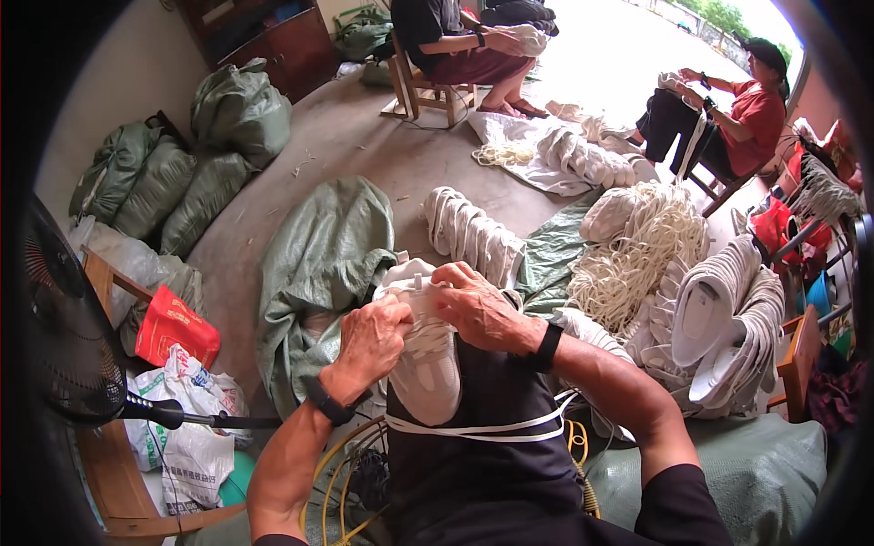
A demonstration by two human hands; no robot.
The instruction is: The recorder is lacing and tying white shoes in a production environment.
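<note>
White shoe [429, 387] sits in front of the person's body, above the dark trousers [487, 473], toe pointing toward the wearer; whether it rests on the lap cannot be told. Left hand [371, 341]: nearly closed, fingers curled into a pinch at the left edge of the lacing; whether lace or upper lies between the fingertips is hidden. Right hand [481, 308]: partly closed, thumb and fingers bent onto the upper part of the shoe near its opening, on the right side. Loose white laces [482, 435] run across the trousers below the toe. A green sack [320, 259] lies crumpled beyond the left hand; a row of shoes [466, 235] lies beyond the right. Farther right, a tangled lace heap [637, 264] lies beside more stacked shoes [710, 309]. Black fan [68, 318] stands at far left, near a red bag [177, 328]. Two co-workers sit farther off, each handling a pale item.
</note>
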